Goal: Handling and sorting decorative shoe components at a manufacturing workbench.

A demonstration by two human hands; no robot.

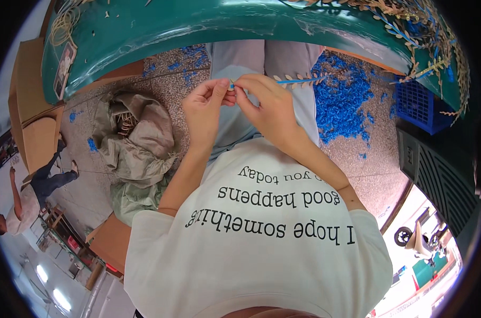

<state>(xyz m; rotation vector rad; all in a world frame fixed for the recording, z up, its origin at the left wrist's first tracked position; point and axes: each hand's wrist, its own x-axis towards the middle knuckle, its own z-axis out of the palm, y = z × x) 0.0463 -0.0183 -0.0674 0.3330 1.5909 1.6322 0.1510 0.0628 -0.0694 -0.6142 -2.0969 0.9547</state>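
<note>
My left hand (207,108) and my right hand (269,106) meet above my lap, both closed in a pinch. Out past the right hand's knuckles runs a leaf sprig (299,81), with small pale tan leaves along a blue stem. The right hand is closed around it. Between the fingertips of both hands shows a small pale and blue bit, apparently the sprig's other end; the fingers hide most of it. My left hand's fingers pinch at that end.
A green-covered table (198,32) lies ahead, with piled leaf sprigs (436,47) at its right, a phone (65,66) and a coil (65,26) at its left. Blue scraps (344,100), a sack (140,143) and a blue crate (418,103) are on the floor. Someone (28,201) is at far left.
</note>
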